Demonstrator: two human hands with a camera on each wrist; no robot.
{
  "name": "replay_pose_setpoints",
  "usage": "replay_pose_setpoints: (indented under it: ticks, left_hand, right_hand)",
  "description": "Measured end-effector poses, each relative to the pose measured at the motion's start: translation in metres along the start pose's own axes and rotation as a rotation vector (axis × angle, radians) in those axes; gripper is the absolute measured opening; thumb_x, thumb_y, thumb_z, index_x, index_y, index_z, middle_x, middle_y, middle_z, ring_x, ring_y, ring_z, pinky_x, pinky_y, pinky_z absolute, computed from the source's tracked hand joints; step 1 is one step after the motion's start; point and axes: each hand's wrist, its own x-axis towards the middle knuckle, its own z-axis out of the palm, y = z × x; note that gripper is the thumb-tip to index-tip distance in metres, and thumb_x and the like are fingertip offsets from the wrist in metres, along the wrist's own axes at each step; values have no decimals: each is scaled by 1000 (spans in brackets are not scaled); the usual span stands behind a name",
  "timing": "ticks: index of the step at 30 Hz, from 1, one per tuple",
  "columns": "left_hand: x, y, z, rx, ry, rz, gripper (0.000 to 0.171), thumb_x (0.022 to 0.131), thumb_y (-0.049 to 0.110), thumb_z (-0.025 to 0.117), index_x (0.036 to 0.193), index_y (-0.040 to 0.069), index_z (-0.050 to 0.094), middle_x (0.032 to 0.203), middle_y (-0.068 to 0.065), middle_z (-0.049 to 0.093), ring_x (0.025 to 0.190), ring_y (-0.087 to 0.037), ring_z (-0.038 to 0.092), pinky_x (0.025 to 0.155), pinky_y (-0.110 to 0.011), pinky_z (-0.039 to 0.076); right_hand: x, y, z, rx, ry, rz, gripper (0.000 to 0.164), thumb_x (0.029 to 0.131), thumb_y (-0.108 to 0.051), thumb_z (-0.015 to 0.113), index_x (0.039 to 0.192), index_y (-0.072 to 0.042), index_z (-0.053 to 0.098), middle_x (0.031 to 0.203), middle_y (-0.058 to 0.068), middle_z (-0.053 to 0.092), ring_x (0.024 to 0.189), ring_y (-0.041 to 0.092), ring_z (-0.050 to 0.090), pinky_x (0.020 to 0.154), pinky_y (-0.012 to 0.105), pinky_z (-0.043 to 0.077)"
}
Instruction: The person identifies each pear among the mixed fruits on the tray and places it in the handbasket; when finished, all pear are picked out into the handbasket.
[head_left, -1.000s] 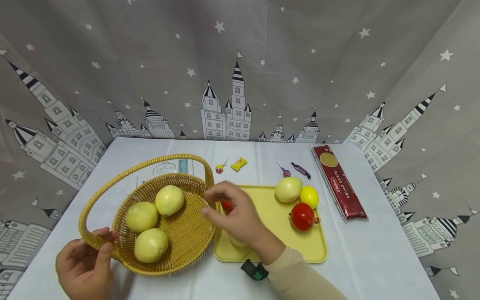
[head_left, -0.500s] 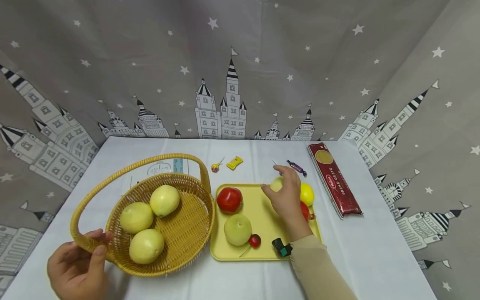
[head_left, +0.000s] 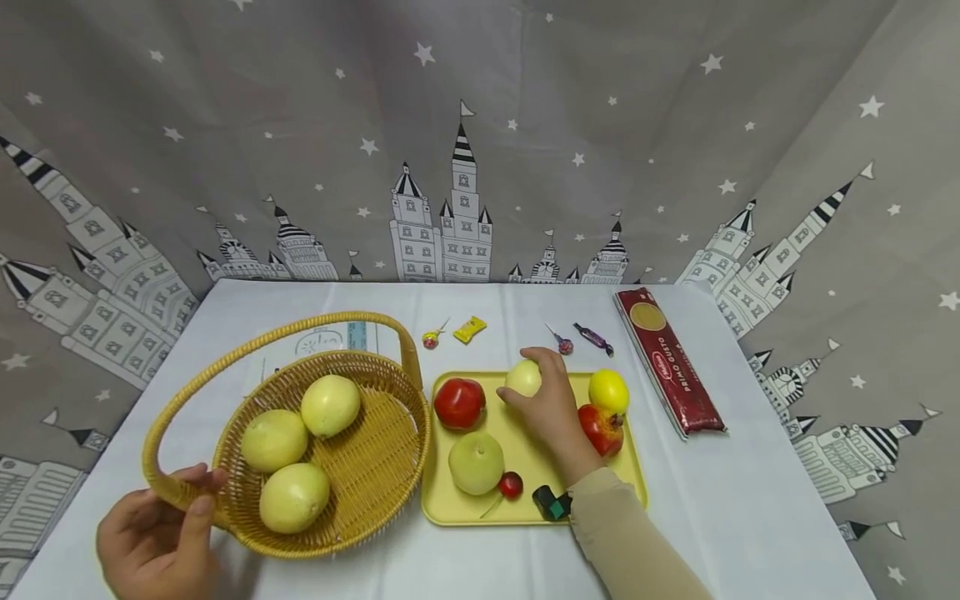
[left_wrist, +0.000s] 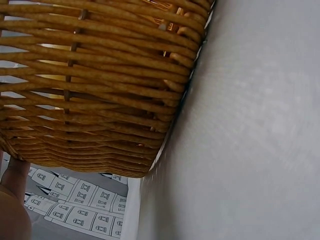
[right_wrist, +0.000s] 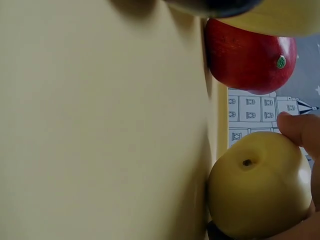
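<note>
In the head view my left hand (head_left: 161,529) grips the base of the handle of a wicker basket (head_left: 382,492). Three pale yellow-green pears (head_left: 295,497) lie inside it. My right hand (head_left: 555,412) reaches over a yellow tray (head_left: 525,512), fingers and thumb around another pale yellow pear (head_left: 522,377). The right wrist view shows this pear (right_wrist: 257,185) low beside the tray surface, its dark stem end visible. Also on the tray are a red apple (head_left: 460,404), a pale green round fruit (head_left: 476,462), a cherry (head_left: 511,485), a lemon (head_left: 609,392) and a pomegranate (head_left: 600,431).
Behind the tray lie two lollipops (head_left: 431,339), a yellow-wrapped candy (head_left: 470,329) and a purple-wrapped candy (head_left: 593,339). A long red packet (head_left: 671,367) is at the right. A printed card (head_left: 322,339) lies partly hidden behind the basket. A patterned curtain (head_left: 525,192) hangs behind the table.
My right hand has gone from the basket's right rim to the pear at the back of the tray, gripped it and shifted it left. My left hand stays on the basket handle.
</note>
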Motion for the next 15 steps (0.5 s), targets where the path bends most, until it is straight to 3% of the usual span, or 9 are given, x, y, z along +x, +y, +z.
replay_pose_setpoints:
  ticks: [4, 9, 15]
  left_hand:
    - [-1, 3, -1, 44, -7, -14, 41, 77, -28, 58, 113, -24, 38, 104, -38, 59, 87, -32, 69, 82, -29, 59]
    - [-2, 4, -1, 114, -2, -22, 39, 78, -27, 57, 113, -23, 38, 104, -37, 59, 87, -31, 69, 82, -28, 59]
    - [0, 5, 0, 72, -9, -29, 39, 78, -28, 56, 112, -24, 38, 104, -38, 59, 86, -31, 69, 82, -29, 59]
  right_hand:
    - [1, 4, 2, 21, 1, -15, 64, 74, -26, 84, 129, -15, 53, 140, 4, 43, 125, 23, 45, 108, 39, 42]
    - [2, 5, 4, 67, 3, 26, 65, 72, -28, 85, 128, -19, 54, 137, 0, 45, 117, 22, 50, 101, 40, 48]
    - [2, -9, -2, 140, -7, 53, 65, 72, -32, 84, 129, -26, 53, 136, -6, 46, 111, 22, 52, 92, 41, 54]
